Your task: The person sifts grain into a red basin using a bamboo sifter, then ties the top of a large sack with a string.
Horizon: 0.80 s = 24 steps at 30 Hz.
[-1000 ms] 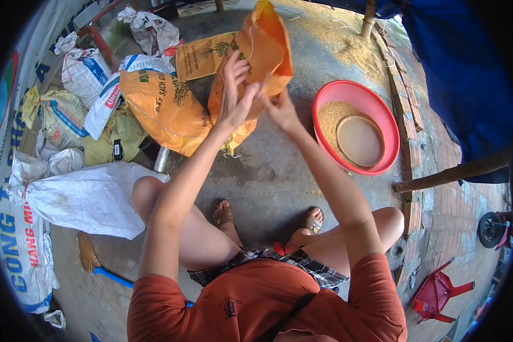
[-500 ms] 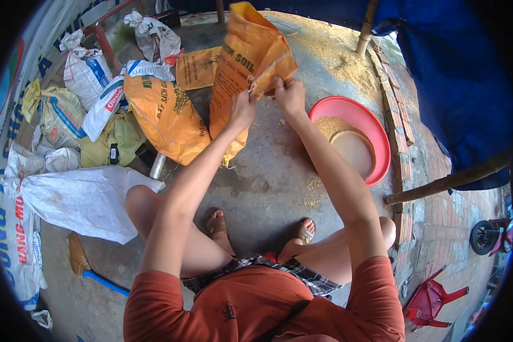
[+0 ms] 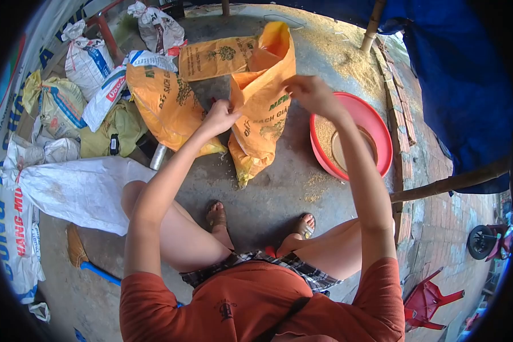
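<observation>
An orange printed sack [image 3: 259,122] stands upright in front of me with its mouth open at the top. My left hand [image 3: 219,118] is closed on the left edge of its mouth. My right hand [image 3: 310,92] is closed at the right edge of the mouth, the fingertips pinching the rim. Another orange sack [image 3: 164,108] leans to the left, and a flat orange sack [image 3: 214,58] lies behind. Right of the upright sack is a pink basin [image 3: 386,137] holding grain [image 3: 325,134] and a round sieve [image 3: 353,149], partly hidden by my right forearm.
White and yellowish sacks [image 3: 88,62] crowd the left side, with a large white sack [image 3: 77,191] nearer me. A blue-handled brush [image 3: 77,248] lies at lower left. Grain [image 3: 347,62] covers the ground at the back. A wooden pole [image 3: 450,188] and red stool [image 3: 427,299] are on the right.
The held orange sack has turned and come down upright, its mouth now spread. My left hand moved left and lower; my right hand moved right. More of the flat sack behind shows.
</observation>
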Each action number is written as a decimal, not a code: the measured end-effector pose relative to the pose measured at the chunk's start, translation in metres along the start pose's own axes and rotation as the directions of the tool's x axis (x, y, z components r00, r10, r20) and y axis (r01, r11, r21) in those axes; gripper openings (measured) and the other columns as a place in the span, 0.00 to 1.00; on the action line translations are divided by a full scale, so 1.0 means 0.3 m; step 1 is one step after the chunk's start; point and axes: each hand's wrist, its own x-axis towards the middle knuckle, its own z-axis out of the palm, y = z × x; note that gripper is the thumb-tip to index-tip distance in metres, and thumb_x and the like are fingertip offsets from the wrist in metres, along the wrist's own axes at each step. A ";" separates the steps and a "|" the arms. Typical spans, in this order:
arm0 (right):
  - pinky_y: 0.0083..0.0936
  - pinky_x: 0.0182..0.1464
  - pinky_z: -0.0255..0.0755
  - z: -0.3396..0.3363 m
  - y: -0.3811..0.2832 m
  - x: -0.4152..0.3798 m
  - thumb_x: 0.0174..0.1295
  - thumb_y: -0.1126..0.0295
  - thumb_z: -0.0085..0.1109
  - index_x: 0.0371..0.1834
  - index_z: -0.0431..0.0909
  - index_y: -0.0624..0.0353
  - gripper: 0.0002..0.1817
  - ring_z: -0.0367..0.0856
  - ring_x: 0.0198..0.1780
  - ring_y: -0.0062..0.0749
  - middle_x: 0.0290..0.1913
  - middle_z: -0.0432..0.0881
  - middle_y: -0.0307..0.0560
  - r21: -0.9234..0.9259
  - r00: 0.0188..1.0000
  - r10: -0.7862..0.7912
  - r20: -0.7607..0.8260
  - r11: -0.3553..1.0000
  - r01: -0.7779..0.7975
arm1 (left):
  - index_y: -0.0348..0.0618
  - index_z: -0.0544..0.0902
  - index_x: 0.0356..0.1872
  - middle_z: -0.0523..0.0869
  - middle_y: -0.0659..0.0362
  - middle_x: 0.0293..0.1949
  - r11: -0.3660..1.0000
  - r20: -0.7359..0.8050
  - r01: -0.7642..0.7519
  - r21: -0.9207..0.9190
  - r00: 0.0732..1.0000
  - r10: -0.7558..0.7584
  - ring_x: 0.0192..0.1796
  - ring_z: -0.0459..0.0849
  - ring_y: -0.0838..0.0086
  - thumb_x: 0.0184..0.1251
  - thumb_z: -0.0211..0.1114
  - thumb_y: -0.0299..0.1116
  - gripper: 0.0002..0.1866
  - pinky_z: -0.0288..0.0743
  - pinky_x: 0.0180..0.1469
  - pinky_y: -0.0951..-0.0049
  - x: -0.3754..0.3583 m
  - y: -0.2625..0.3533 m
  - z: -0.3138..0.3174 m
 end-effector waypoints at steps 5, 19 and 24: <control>0.30 0.50 0.63 -0.086 0.032 0.103 0.49 0.48 0.50 0.53 0.62 0.59 0.33 0.68 0.51 0.47 0.47 0.67 0.68 0.057 0.776 0.141 -0.614 0.989 -0.135 | 0.31 0.74 0.30 0.78 0.46 0.22 0.979 0.105 -0.158 -0.131 0.980 0.172 0.30 0.80 0.67 0.60 0.45 0.41 0.19 0.72 0.32 0.70 -0.099 0.075 0.120; 0.24 0.21 0.72 -0.135 0.238 -0.016 0.50 0.66 0.46 0.34 0.72 0.65 0.14 0.74 0.19 0.29 0.21 0.74 0.50 0.316 0.824 0.564 -0.060 0.793 -0.520 | 0.39 0.77 0.34 0.79 0.51 0.27 0.996 0.282 0.070 0.061 0.956 -0.084 0.32 0.78 0.69 0.52 0.50 0.35 0.12 0.70 0.34 0.69 -0.194 0.011 -0.054; 0.23 0.18 0.71 -0.272 0.099 0.012 0.52 0.73 0.37 0.31 0.69 0.69 0.11 0.72 0.15 0.31 0.22 0.73 0.50 0.677 0.684 0.640 -0.350 0.678 -0.287 | 0.31 0.76 0.22 0.79 0.55 0.21 0.988 -0.274 0.149 -0.042 0.949 -0.155 0.27 0.77 0.73 0.52 0.52 0.35 0.14 0.68 0.27 0.70 0.155 0.074 -0.205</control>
